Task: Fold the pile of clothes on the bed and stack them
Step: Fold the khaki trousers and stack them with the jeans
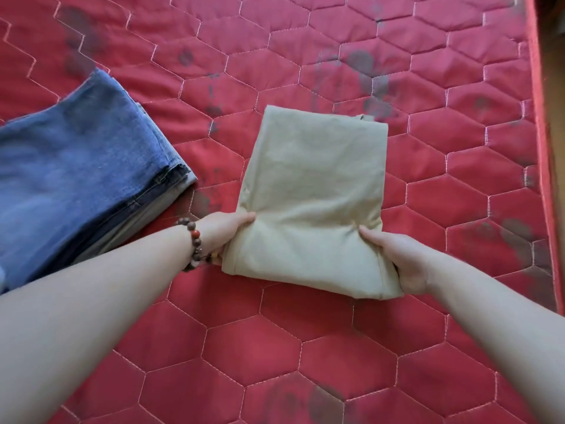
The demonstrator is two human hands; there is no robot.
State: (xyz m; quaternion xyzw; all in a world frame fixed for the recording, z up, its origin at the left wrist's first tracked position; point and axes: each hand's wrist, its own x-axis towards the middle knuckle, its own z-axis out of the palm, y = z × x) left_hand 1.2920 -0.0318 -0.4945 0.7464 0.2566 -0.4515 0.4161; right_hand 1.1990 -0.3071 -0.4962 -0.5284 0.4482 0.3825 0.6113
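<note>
A folded beige garment [315, 191] lies in the middle of the red quilted bed [305, 347]. My left hand [224, 232] grips its near left edge, thumb on top and fingers under the cloth. My right hand [397, 261] grips its near right corner in the same way. A stack of folded clothes with blue jeans [76, 175] on top sits to the left, a grey layer showing beneath them.
The bed's right edge [542, 148] runs down the right side of the view, with floor beyond it. Dark stains mark the red cover. A beaded bracelet [194, 243] is on my left wrist.
</note>
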